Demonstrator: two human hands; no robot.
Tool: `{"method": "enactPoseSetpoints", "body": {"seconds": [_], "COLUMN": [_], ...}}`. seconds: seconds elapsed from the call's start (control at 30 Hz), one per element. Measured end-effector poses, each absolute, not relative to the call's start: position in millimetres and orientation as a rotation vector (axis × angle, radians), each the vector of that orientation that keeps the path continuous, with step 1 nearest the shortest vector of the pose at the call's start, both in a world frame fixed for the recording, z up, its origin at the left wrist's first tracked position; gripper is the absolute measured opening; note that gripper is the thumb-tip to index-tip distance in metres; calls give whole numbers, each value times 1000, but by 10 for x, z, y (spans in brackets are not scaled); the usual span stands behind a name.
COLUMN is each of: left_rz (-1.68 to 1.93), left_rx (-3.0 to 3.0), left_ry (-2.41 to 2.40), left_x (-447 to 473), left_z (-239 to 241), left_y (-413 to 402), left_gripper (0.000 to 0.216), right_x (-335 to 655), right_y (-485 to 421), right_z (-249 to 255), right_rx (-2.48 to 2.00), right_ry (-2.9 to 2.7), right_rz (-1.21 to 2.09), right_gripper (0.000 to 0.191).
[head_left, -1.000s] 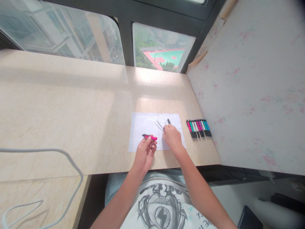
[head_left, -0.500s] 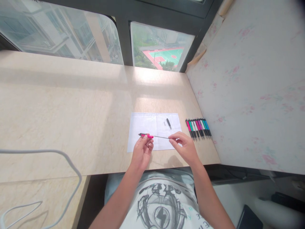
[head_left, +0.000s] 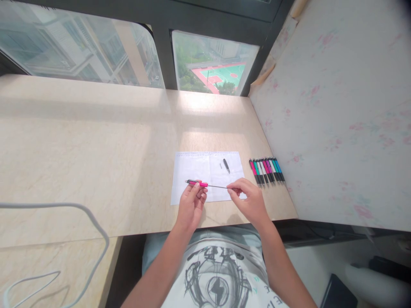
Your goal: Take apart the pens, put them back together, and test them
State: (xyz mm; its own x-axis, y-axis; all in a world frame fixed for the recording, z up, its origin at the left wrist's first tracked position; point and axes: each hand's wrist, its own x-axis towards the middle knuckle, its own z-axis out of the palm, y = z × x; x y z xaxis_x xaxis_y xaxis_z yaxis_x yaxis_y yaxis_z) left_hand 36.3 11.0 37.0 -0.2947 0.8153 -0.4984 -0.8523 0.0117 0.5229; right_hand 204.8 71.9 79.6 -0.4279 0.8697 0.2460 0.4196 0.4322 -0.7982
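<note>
My left hand [head_left: 192, 204] pinches a pink pen barrel [head_left: 196, 183] and holds it level above a white sheet of paper [head_left: 192, 170]. My right hand [head_left: 248, 200] pinches the end of a thin dark refill [head_left: 217, 186] whose other end meets the barrel's open end. On the paper beyond lie a short black pen tip piece [head_left: 226, 165] and a tiny spring [head_left: 221, 165].
A row of several assembled pens [head_left: 266, 170], pink, green, white and blue, lies on the beige desk [head_left: 96, 145] right of the paper, close to the flowered wall [head_left: 337, 107]. A white cable [head_left: 64, 214] loops at the lower left. Windows run along the desk's far edge.
My right hand picked the refill off the paper and brought its tip to the pink barrel, then slid it slightly left into it. The left hand barely moved.
</note>
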Motion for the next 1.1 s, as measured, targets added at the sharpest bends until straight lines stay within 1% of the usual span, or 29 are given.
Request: {"method": "enactPoseSetpoints", "body": {"seconds": [0.23, 0.43, 0.63, 0.83, 1.0, 1.1], "left_rz": [1614, 1613, 1597, 1594, 1581, 1577], "left_rx": [26, 69, 55, -48, -84, -105], "left_ry": [930, 940, 928, 876, 831, 820], "left_x": [438, 448, 447, 421, 425, 434], "left_z": [383, 393, 381, 368, 353, 345], "left_y": [104, 91, 88, 106, 106, 101], "left_gripper": [21, 24, 23, 19, 17, 16], "right_x": [1933, 1914, 1896, 1808, 1732, 1707], "right_y": [688, 681, 689, 654, 624, 622], "right_z": [754, 723, 699, 711, 750, 743], "right_rx": [-1060, -1097, -1147, -1163, -1086, -1072], "right_ry": [-2009, -1985, -2006, -2041, -2035, -2025], "right_rz": [903, 889, 849, 739, 740, 730], "right_gripper": [12, 21, 30, 24, 15, 19]}}
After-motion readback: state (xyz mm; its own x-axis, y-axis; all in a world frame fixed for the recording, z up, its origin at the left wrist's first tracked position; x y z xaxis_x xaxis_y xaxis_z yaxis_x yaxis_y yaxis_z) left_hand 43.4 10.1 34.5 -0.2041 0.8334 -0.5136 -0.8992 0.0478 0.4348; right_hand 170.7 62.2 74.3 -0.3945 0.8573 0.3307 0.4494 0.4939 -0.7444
